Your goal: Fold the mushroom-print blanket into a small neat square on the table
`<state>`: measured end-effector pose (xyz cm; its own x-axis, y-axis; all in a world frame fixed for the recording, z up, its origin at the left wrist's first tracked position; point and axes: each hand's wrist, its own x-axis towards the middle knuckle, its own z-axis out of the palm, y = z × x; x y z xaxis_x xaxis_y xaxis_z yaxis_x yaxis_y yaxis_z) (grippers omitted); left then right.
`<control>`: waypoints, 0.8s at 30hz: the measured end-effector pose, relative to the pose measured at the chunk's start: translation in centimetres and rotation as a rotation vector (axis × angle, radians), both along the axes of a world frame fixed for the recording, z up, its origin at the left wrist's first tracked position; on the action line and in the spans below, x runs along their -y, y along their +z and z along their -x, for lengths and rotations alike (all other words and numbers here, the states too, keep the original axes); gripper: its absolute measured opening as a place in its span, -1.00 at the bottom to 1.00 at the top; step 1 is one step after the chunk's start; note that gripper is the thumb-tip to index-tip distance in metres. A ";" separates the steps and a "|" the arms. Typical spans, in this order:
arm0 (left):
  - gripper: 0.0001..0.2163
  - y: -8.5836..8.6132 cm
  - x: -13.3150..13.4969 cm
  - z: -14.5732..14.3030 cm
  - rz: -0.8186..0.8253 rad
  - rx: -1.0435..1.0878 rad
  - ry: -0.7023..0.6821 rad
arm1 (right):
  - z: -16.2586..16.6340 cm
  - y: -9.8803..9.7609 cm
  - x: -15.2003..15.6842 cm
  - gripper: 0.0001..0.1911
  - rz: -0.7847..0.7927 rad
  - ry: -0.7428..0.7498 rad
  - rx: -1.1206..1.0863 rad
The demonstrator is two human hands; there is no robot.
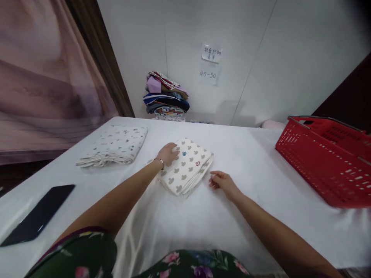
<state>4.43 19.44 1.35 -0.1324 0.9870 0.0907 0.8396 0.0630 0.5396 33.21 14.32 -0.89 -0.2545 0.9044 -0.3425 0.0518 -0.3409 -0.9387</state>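
Observation:
A folded white cloth (189, 162) with grey mouse-head prints and a few blue and red figures lies at the middle of the table, turned at an angle. My left hand (168, 154) rests on its left corner, fingers lying over the fabric; a bracelet is on that wrist. Just off the cloth's right edge is my right hand (222, 182), with loosely bent fingers apart and nothing in them. To the left, a second folded cloth (120, 141), white with small grey prints, lies flat with its layered edge toward me.
The white-covered table (243, 227) carries a black tablet-like slab (40, 212) at front left and a red perforated basket (327, 162) at right. A stack of folded fabrics (166, 94) stands at the back by the wall. A pink curtain (52, 85) hangs at left.

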 end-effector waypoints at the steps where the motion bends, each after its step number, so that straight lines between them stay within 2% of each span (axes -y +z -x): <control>1: -0.65 0.3 1.2 -0.7 -0.037 -0.012 -0.050 | -0.5 0.0 -1.2 -0.71 -0.053 -0.035 0.021; 4: -0.67 0.9 5.6 -3.3 -0.115 -0.085 -0.198 | -1.2 -0.1 -4.8 -0.75 -0.208 -0.127 0.129; 7: -0.62 0.5 9.7 -5.5 -0.087 -0.214 -0.244 | -0.7 -0.6 -7.9 -0.70 -0.316 -0.164 0.303; 10: -0.65 -0.5 12.2 -6.8 -0.109 -0.358 -0.250 | 0.3 -1.4 -10.2 -0.65 -0.374 -0.147 0.405; 17: -0.79 -1.6 13.0 -7.2 -0.195 -0.458 -0.234 | 1.8 -2.6 -12.8 -0.79 -0.405 -0.107 0.409; 20: -0.77 -1.7 13.3 -7.3 -0.223 -0.453 -0.243 | 1.7 -2.7 -12.7 -0.80 -0.375 -0.114 0.391; 24: -0.64 -2.2 13.9 -7.8 -0.283 -0.430 -0.230 | 1.1 -2.5 -11.9 -0.73 -0.280 -0.136 0.389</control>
